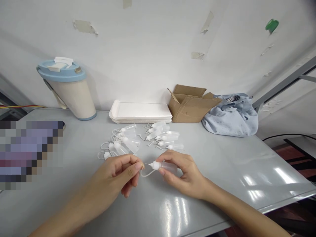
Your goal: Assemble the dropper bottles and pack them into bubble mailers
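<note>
A small translucent needle-tip bottle [169, 167] lies sideways in my right hand [184, 171], thumb and fingers closed around its body. Its white cap ends in a thin metal needle that points left. From the bottle's neck a white tether [147, 175] loops over to my left hand [123, 172], whose thumb and forefinger pinch the tether's end. The needle tip is close to those fingertips; whether it touches them I cannot tell. Behind my hands lie two groups of similar bottles, one on the left [130, 144] and one on the right [170, 137], each with tethers.
At the back of the grey table [138, 210] stand a beige tumbler with a blue lid [74, 93], a stack of white padded envelopes [143, 112], an open cardboard box [191, 110] and a bunched light-blue cloth [232, 118]. A pixelated flat object [27, 148] lies at left.
</note>
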The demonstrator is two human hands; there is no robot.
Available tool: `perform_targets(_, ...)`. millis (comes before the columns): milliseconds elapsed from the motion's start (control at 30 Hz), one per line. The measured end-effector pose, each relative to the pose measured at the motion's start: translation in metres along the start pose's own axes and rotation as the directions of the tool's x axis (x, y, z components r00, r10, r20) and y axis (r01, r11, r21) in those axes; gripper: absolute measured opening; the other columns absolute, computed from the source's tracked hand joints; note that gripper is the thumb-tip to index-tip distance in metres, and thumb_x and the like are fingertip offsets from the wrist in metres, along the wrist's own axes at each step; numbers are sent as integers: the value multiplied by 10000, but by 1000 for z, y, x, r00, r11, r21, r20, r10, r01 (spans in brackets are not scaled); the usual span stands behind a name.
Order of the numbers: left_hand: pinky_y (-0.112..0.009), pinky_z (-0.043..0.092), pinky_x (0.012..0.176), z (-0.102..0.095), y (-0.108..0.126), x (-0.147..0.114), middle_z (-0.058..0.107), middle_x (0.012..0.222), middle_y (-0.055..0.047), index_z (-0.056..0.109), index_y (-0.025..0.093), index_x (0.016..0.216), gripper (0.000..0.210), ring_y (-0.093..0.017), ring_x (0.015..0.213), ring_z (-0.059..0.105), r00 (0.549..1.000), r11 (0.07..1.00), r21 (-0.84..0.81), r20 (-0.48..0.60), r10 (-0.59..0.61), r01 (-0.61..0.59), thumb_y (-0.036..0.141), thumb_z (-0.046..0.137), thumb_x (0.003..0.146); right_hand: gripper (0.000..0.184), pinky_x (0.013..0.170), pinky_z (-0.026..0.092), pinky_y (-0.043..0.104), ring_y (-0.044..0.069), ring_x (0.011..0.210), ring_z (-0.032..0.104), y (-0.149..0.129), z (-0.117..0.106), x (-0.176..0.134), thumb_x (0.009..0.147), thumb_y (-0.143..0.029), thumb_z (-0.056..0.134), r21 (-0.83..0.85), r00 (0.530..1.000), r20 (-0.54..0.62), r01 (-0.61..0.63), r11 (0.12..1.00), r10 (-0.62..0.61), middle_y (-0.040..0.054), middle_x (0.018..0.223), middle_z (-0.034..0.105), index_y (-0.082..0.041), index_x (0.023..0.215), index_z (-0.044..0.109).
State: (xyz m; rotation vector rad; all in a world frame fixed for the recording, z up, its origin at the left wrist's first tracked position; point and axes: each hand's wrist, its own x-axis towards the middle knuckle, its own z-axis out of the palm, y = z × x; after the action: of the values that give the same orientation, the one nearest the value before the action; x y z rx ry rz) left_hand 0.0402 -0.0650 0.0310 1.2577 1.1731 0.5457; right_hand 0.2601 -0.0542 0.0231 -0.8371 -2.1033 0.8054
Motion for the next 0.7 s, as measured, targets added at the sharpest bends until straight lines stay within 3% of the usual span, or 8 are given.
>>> perform_targets(700,-216,334,539,1,1,0,497,573,71,534,189,672,403,-82,497,441,1000,999,-45,16,-16,16,540,517,870,157,533,440,233,120,620,532,-2,2,-1,860,-176,561,-15,999,32,-42,999,42,44,784,628,-116,982,640)
